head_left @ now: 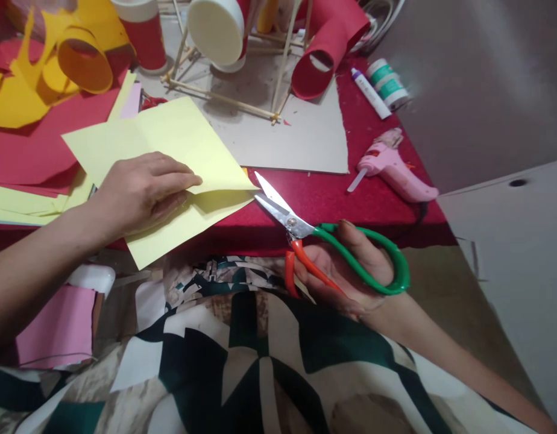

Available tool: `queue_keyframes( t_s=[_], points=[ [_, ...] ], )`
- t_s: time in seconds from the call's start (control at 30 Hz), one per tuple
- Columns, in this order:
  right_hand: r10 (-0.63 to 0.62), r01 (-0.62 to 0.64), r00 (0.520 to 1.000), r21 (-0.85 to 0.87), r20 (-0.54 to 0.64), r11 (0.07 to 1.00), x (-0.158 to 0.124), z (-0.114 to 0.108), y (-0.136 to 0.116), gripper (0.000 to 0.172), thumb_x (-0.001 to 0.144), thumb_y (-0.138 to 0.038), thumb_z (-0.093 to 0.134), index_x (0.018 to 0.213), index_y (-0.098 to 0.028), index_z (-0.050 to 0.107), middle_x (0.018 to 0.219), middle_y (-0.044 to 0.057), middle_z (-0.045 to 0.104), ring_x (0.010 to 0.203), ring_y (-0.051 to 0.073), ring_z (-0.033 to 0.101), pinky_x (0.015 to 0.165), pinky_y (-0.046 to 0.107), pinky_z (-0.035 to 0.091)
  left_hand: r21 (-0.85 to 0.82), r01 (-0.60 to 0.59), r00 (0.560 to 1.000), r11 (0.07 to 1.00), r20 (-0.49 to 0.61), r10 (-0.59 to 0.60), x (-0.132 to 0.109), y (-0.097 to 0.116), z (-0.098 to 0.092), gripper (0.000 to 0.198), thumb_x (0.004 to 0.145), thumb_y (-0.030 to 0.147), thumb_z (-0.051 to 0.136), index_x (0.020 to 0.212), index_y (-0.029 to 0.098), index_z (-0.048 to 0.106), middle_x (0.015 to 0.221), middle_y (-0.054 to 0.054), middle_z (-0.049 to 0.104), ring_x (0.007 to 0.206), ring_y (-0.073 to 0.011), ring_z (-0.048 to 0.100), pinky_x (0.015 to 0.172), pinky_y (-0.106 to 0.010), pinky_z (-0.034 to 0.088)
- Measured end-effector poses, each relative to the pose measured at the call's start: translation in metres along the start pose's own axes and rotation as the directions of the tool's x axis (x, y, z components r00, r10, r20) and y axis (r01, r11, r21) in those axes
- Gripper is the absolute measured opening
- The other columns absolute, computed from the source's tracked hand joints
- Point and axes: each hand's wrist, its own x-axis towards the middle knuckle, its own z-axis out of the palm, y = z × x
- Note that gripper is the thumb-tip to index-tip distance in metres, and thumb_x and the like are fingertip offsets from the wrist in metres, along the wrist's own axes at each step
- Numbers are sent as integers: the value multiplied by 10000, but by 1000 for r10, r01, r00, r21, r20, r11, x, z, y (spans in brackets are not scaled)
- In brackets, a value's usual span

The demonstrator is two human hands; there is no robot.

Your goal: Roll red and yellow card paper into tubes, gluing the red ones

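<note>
My left hand (145,190) grips a pale yellow sheet of paper (170,132), thumb and fingers pressed on it. The sheet is bent along a crease, and its pointed right corner lies at the scissors' tips. In my right hand (346,265) are scissors (291,223) with one green and one orange handle. Their blades are parted slightly and point up and to the left, touching or nearly touching the paper's corner.
A frame of thin sticks (224,99) with paper cups (215,30) stands on a grey board (305,144). Red paper tubes (317,66), a pink glue gun (396,172) and a marker (370,93) lie right. Red paper (38,144) and yellow cutouts (86,60) are left.
</note>
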Motion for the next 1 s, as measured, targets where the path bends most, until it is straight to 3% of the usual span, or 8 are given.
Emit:
queue_keyframes(
  t_s=[0.27,0.4,0.5,0.6,0.77,1.0],
  points=[
    [-43,43,998,-24,-37,999,19,9,5,750,983,-714,240,891,-101,661,446,-15,542,280,72,391,281,148,313,-5,23,999,1000,34,-23,-1,3,1,324,998,340,482,1133,240,759,1139,-93,780,1033,-249,737,777,-376,602],
    [-62,59,996,-47,-65,997,26,12,6,756,966,-744,256,874,-111,660,457,-10,546,311,68,386,312,151,308,-22,13,999,1000,52,-12,-1,8,-7,357,991,355,477,1135,186,757,1138,-123,773,1019,-272,740,778,-393,611],
    [-74,67,993,-76,-94,995,28,12,8,772,955,-766,244,857,-120,654,435,-16,520,315,72,360,321,166,274,-41,42,995,998,87,-38,-2,28,-19,477,989,438,480,1269,112,687,1223,-193,730,1072,-331,723,837,-472,618],
    [-89,75,987,-105,-132,992,29,11,11,779,949,-776,237,852,-120,647,406,-15,495,314,82,361,328,186,230,-14,71,993,997,93,-69,0,60,-24,580,955,508,546,1360,98,617,1342,-218,669,1275,-380,622,1054,-564,524],
    [-134,115,981,-129,-144,985,32,11,12,740,957,-749,285,802,-123,649,391,-6,492,308,91,367,346,209,230,127,88,987,988,125,-104,5,97,-4,496,944,155,503,1405,-23,546,1457,-296,547,1387,-413,515,1111,-549,492],
    [-152,147,985,-68,-77,987,37,8,14,751,976,-723,270,833,-103,670,420,-10,506,314,71,343,326,179,217,239,-25,993,971,122,-4,4,95,14,465,884,-10,429,1299,-110,612,1348,-339,608,1273,-422,613,1039,-490,560]
  ],
)
